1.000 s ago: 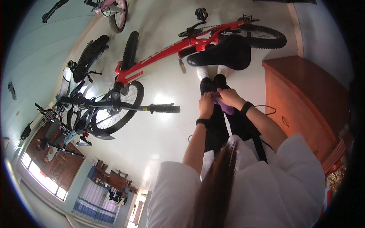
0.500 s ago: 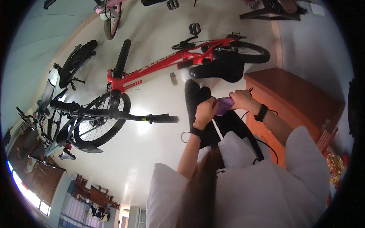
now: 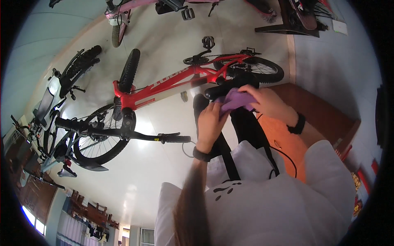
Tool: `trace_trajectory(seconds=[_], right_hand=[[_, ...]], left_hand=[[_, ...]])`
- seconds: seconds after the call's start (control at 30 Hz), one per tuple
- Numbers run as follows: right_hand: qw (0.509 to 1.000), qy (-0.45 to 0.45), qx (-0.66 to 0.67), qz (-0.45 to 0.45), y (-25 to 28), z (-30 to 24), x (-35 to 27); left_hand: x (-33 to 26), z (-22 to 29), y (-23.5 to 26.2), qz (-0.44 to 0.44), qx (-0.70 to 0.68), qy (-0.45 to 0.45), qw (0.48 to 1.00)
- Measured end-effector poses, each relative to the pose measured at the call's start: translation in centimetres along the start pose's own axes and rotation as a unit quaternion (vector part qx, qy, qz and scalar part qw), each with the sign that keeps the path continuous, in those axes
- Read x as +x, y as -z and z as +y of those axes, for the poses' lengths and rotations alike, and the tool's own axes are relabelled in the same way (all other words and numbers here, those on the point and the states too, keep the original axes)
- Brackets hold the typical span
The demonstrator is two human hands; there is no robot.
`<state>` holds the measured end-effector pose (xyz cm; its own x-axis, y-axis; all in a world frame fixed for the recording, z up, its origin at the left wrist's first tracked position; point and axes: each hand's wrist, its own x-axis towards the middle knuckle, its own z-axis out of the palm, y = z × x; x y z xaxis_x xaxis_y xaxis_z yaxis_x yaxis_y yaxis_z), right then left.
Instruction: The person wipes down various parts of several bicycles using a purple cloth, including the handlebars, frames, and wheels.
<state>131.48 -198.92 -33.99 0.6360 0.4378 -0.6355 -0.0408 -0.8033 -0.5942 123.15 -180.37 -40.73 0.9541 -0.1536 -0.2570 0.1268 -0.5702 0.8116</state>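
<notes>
A purple cloth (image 3: 236, 99) is bunched between both my hands, in front of my chest. My left hand (image 3: 211, 121) grips its near end, a dark band on that wrist. My right hand (image 3: 266, 101) closes over its far end, also with a dark wristband. Just beyond the cloth is the black saddle (image 3: 232, 85) of a red bicycle (image 3: 172, 84); whether the cloth touches the saddle I cannot tell. The bike's black handlebar (image 3: 123, 133) reaches toward me at the left. My dark trouser legs and shoes show below the hands.
A reddish wooden cabinet (image 3: 324, 112) stands close on my right. A white and black bicycle (image 3: 53, 96) leans at the left, a pink one (image 3: 123, 10) at the top. A black stand (image 3: 287, 24) sits at the far right. Pale tiled floor (image 3: 164, 45) surrounds the red bike.
The view has swung, bringing the red bike closer. My hands with the purple cloth have risen from near my shoes toward the saddle.
</notes>
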Motion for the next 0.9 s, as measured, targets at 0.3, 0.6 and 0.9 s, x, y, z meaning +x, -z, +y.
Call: trace_trajectory(seconds=[0.3, 0.6, 0.9], right_hand=[[0.99, 0.124, 0.067, -0.032, -2.6, 2.1, 0.3], [0.978, 0.186, 0.072, -0.053, 6.1, 8.5, 1.2], [0.968, 0.12, -0.127, 0.179, 7.1, 18.0, 6.1]], left_hand=[[-0.5, 1.5, 2.0, -0.067, 0.071, 0.18, 0.979], [6.8, 7.1, 6.7, -0.177, 0.202, 0.076, 0.96], [17.3, 2.5, -3.1, -0.198, 0.289, -0.052, 0.935]])
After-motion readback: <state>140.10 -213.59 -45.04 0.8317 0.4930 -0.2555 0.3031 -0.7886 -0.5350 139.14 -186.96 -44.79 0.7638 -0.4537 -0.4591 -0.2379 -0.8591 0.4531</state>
